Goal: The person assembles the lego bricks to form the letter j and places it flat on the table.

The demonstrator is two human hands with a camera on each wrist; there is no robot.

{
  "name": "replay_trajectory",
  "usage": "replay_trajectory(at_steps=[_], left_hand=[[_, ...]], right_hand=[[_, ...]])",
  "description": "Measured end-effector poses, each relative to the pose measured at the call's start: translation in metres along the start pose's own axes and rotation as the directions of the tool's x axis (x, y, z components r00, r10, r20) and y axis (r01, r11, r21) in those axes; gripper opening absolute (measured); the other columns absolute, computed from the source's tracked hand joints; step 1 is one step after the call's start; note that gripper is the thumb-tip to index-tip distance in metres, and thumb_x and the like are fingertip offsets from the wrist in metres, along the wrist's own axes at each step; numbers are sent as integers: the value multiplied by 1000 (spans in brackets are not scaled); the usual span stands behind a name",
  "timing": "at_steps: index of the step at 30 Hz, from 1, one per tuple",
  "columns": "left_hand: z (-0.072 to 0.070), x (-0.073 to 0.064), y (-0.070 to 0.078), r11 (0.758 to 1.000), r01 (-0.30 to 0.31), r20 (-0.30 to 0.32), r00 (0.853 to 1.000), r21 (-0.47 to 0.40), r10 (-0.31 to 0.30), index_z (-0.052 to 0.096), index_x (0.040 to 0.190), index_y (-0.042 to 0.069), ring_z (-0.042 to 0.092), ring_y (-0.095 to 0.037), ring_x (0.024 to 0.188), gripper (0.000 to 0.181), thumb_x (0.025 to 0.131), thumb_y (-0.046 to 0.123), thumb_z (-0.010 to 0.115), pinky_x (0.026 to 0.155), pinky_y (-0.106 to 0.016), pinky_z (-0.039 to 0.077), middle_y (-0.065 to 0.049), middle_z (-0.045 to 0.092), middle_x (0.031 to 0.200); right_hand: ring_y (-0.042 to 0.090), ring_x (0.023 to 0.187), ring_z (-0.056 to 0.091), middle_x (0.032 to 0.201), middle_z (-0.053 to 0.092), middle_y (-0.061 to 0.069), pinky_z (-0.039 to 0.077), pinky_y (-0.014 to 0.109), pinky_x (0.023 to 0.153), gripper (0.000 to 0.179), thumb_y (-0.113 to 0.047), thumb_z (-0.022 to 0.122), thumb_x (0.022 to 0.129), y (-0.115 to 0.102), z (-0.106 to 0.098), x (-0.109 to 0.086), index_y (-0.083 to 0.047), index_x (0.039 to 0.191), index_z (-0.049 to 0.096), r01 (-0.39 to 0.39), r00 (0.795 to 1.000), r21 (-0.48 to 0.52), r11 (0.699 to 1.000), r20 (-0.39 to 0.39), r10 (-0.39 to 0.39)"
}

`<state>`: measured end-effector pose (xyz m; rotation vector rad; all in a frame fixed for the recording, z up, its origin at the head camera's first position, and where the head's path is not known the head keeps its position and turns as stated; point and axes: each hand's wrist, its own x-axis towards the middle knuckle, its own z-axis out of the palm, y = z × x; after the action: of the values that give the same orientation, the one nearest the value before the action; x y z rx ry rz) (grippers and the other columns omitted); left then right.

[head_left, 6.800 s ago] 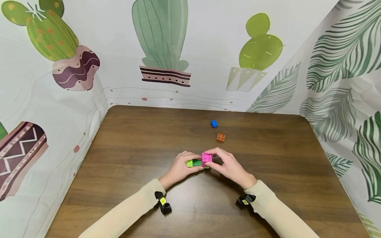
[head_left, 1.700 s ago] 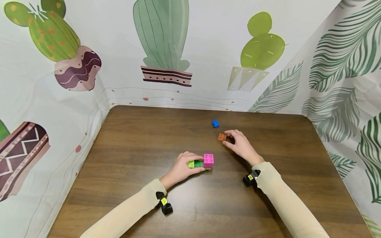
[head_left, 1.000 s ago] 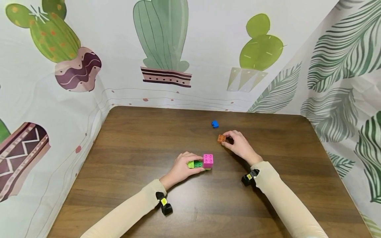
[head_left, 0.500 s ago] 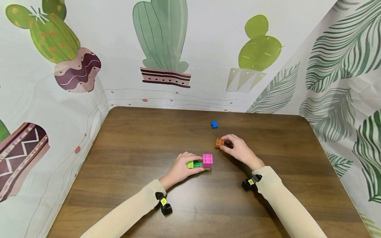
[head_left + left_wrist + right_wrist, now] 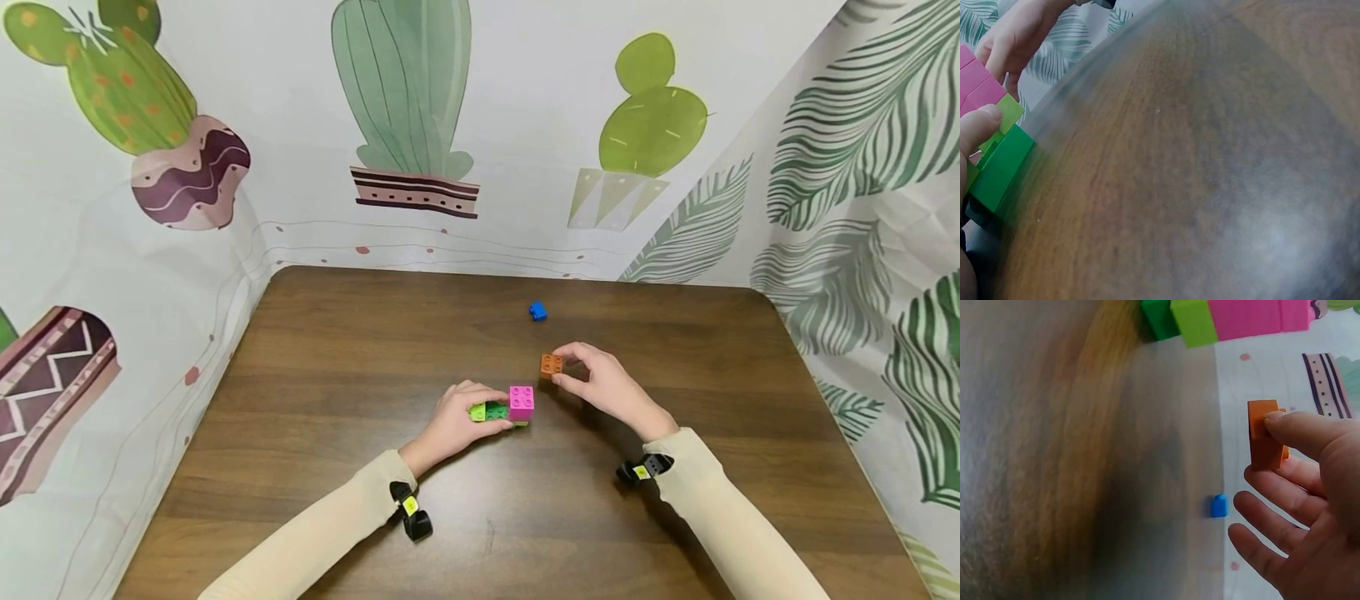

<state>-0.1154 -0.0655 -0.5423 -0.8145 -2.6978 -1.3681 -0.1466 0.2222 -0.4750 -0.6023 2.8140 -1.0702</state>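
Note:
My left hand (image 5: pixel 456 423) grips a built stack of toy building bricks low over the table. The stack shows lime bricks (image 5: pixel 477 412), a green brick (image 5: pixel 1159 319) and, at its right end, a pink part (image 5: pixel 521 402) standing higher; the right wrist view shows a seam across the pink. My fingers cover part of its left side. To the right and slightly farther back, my right hand (image 5: pixel 611 387) pinches an orange four-stud brick (image 5: pixel 551 365) between thumb and fingers. In the right wrist view that orange brick (image 5: pixel 1265 434) is off the table.
A small blue brick (image 5: pixel 537 311) lies on its side near the back of the wooden table (image 5: pixel 360 333). Behind the table hangs a white cloth (image 5: pixel 532 108) printed with cacti and leaves. Black wrist cameras (image 5: pixel 416 521) sit on both sleeves.
My right hand let go of the pink brick, reached to the orange brick, took hold of it and has brought it up and nearer to the stack. My left hand has stayed on the stack.

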Motion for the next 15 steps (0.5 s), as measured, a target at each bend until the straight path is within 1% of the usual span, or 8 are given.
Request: replay_trajectory(at_steps=[6, 10, 15], left_hand=[[0, 1, -1, 1000, 17, 4, 1000, -11, -17, 80, 117, 22, 62, -14, 108, 39, 82, 36, 90, 104, -47, 43, 7, 76, 111], [0, 1, -1, 1000, 3, -6, 1000, -11, -3, 80, 116, 21, 62, -13, 107, 38, 82, 35, 90, 101, -46, 44, 7, 76, 110], [0, 1, 0, 1000, -9, -8, 1000, -3, 9, 80, 117, 20, 62, -13, 107, 39, 82, 35, 90, 100, -45, 45, 6, 76, 110]], right_hand=[[28, 112, 66, 119, 71, 4, 53, 51, 93, 36, -24, 77, 96, -17, -7, -5, -11, 128, 66, 13, 1000, 9, 1000, 18, -13], [24, 111, 66, 117, 72, 0, 53, 48, 92, 36, -27, 77, 97, -30, -11, -7, -13, 128, 67, 26, 999, 33, 999, 32, -27], [22, 108, 66, 116, 72, -3, 53, 43, 85, 36, -29, 77, 97, -42, -14, -10, -16, 129, 67, 55, 998, 64, 996, 34, -57]])
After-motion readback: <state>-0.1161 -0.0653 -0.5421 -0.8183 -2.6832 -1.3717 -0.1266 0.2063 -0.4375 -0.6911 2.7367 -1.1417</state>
